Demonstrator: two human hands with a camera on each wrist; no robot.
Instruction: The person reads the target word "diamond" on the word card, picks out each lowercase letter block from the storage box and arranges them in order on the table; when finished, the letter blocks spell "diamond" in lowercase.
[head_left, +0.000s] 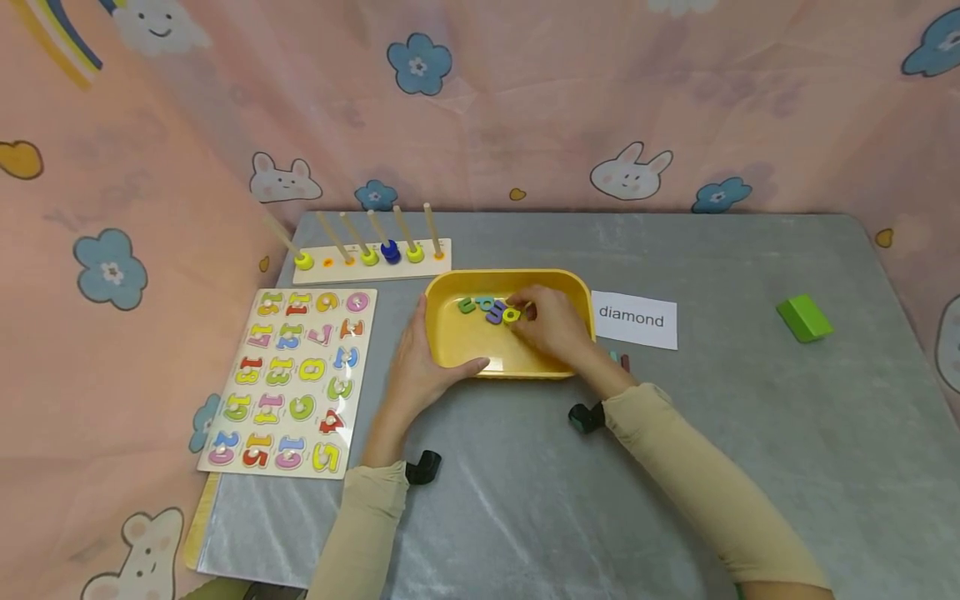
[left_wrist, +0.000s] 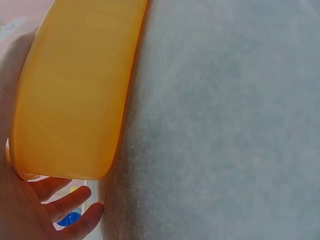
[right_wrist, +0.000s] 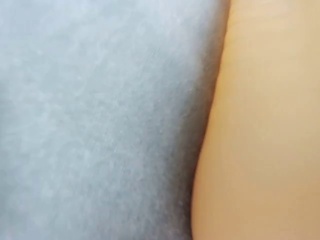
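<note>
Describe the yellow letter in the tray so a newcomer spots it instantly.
On the grey table, find the yellow tray left of the "diamond" card. Inside, look beside the right hand. The yellow letter sits there, its colour distinct from the purple letter, teal letter and green letter to its left.

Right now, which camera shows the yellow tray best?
The head view: it shows the yellow tray from above, with most of its rim and the letters inside. The left wrist view shows only part of its outer wall, alongside the left hand. In the right wrist view I can't make out any of it.
</note>
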